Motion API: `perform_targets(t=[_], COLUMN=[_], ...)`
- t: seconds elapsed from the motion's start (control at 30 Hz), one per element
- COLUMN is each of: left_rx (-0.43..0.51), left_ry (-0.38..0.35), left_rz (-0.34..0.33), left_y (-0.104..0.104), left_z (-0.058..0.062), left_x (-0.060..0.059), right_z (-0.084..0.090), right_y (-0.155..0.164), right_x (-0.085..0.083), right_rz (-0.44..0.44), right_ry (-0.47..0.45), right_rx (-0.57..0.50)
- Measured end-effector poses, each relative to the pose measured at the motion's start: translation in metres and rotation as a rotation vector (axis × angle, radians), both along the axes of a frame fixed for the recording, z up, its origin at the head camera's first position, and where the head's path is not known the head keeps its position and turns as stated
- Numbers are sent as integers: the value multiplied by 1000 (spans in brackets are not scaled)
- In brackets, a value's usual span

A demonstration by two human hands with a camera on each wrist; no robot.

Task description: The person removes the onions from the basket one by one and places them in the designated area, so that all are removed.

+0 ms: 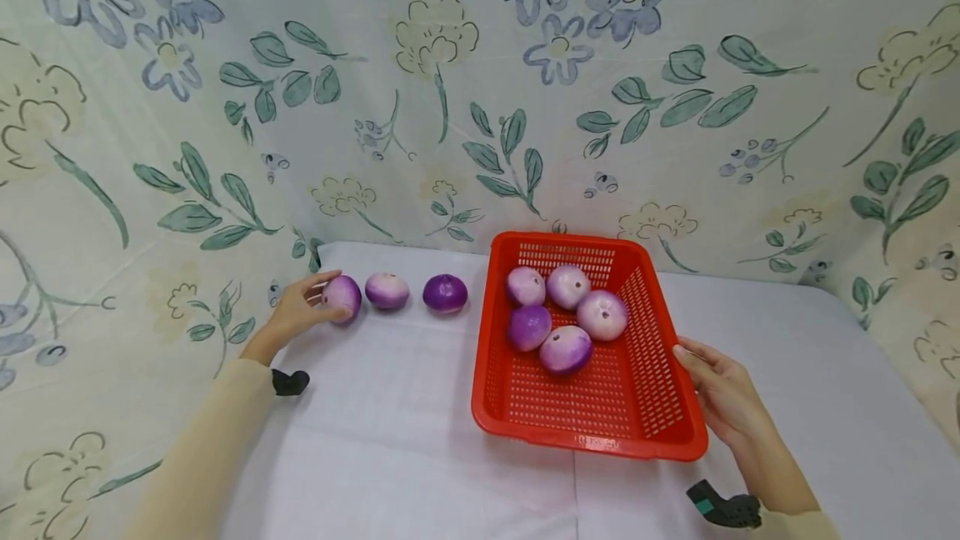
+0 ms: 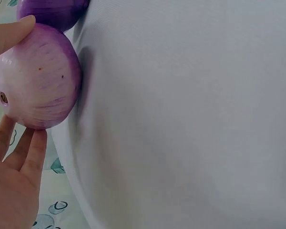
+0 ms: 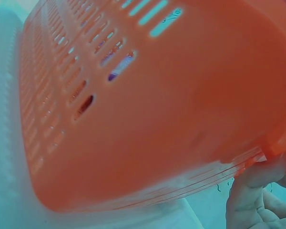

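Note:
At the left end of a short row, my left hand (image 1: 296,308) holds a purple-and-white onion (image 1: 343,298) between thumb and fingers. The left wrist view shows this onion (image 2: 38,78) up close, thumb on one side and fingertips on the other. Beside it lie a paler onion (image 1: 387,291) and a deep purple onion (image 1: 446,294). My right hand (image 1: 723,390) grips the right rim of a red plastic basket (image 1: 592,438). Several onions (image 1: 602,315) sit inside, toward its back. In the right wrist view the fingers (image 3: 257,191) curl at the basket's rim.
A white cloth (image 1: 390,440) covers the table. Behind it and to the left hangs a flower-patterned curtain (image 1: 420,107), close to the row of onions and the basket's back edge.

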State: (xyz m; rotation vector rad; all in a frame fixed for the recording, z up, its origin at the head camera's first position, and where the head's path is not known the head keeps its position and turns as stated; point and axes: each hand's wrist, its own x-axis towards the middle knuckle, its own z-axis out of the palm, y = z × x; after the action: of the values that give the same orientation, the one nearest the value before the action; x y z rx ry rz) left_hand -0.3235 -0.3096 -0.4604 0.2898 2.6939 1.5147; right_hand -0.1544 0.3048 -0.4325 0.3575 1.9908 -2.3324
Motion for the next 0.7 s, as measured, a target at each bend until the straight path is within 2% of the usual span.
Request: perform_targets(t=[0.2, 0.43, 0.7], left_rx=[-29, -48, -23], left_ry=[-20, -25, -19], left_rz=[29, 24, 33], left_y=[1, 1, 1], left_z=[-1, 0, -2], left_x=[-3, -5, -7], right_z=[1, 1, 1], right_y=[-1, -1, -1], right_x=[1, 1, 0], right_rz=[-2, -8, -8], right_ry=[-6, -18, -22], right_rx=[15, 22, 16])
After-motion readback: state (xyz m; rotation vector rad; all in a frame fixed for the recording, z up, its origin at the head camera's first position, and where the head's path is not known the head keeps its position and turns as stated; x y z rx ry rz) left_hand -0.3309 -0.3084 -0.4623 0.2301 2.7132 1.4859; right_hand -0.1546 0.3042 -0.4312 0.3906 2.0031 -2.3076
